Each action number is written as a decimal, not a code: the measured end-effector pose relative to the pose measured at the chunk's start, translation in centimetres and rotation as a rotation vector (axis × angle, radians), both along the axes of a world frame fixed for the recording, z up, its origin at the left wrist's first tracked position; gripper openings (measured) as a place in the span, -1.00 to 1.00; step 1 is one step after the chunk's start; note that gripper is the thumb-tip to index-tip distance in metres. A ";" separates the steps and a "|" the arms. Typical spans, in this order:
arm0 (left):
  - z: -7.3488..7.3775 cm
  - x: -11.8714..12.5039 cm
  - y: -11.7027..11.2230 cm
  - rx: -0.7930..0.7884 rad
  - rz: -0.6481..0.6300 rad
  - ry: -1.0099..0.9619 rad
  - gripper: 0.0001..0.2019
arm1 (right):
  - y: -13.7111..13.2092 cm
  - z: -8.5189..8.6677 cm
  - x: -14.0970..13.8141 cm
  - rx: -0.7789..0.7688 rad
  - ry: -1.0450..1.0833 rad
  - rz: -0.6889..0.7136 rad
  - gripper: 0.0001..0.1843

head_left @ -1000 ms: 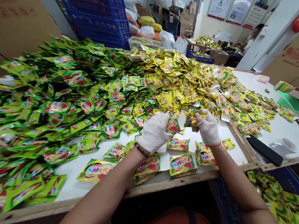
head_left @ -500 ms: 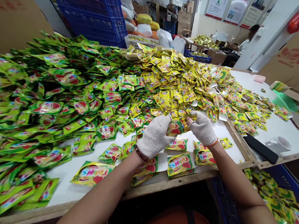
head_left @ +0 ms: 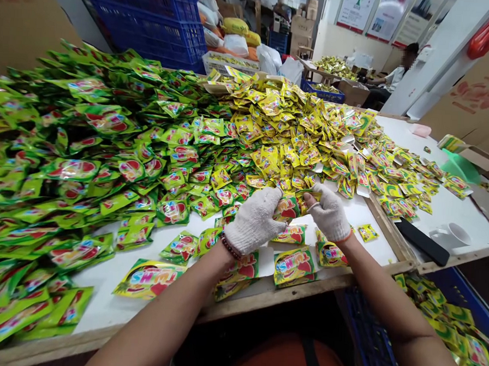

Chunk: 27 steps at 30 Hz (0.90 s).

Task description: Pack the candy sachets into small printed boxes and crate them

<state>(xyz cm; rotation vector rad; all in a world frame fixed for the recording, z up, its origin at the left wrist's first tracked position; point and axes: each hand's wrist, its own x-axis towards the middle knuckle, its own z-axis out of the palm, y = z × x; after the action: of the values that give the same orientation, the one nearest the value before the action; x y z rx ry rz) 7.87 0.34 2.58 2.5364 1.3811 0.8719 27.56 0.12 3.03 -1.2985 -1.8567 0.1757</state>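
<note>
My left hand (head_left: 254,220), in a white knit glove with a bead bracelet at the wrist, is closed around a small printed box (head_left: 287,208). At the box's right end my right hand (head_left: 330,213), gloved with its thumb tip bare, pinches what looks like a yellow sachet (head_left: 314,196), mostly hidden by the fingers. Below the hands, several printed boxes (head_left: 294,266) with white flaps lie near the table edge. One flatter printed box (head_left: 149,279) lies left of my left forearm. A single yellow sachet (head_left: 367,232) rests right of my right hand.
Green sachets (head_left: 108,121) are heaped on the left, yellow sachets (head_left: 289,120) behind my hands. A wooden rim (head_left: 393,240) edges the table (head_left: 94,306). On the right are a black phone-like slab (head_left: 421,242), a mug (head_left: 450,235) and a blue crate (head_left: 478,304). A person (head_left: 397,76) sits far back.
Both hands stay almost in place at the same box, with the right fingers shifted slightly at its end. The view has moved a little, and the person at the back leans differently.
</note>
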 end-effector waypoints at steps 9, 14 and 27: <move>-0.6 0.8 -0.6 -0.008 0.085 0.004 -0.69 | -0.7 0.5 -1.7 -0.024 0.080 0.053 -0.83; -0.2 -0.2 0.1 0.079 0.101 0.092 -0.60 | -0.8 1.7 0.7 -0.477 0.246 0.329 -0.70; 0.2 -0.1 -0.3 0.090 -0.010 0.197 -0.57 | -0.8 2.8 0.9 -0.501 0.134 0.336 -0.77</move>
<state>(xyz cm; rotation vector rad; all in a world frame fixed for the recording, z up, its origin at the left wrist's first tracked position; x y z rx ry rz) 7.81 0.06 2.81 2.7597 1.4096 0.7139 28.43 -0.70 5.82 -1.2416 -1.9713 0.9328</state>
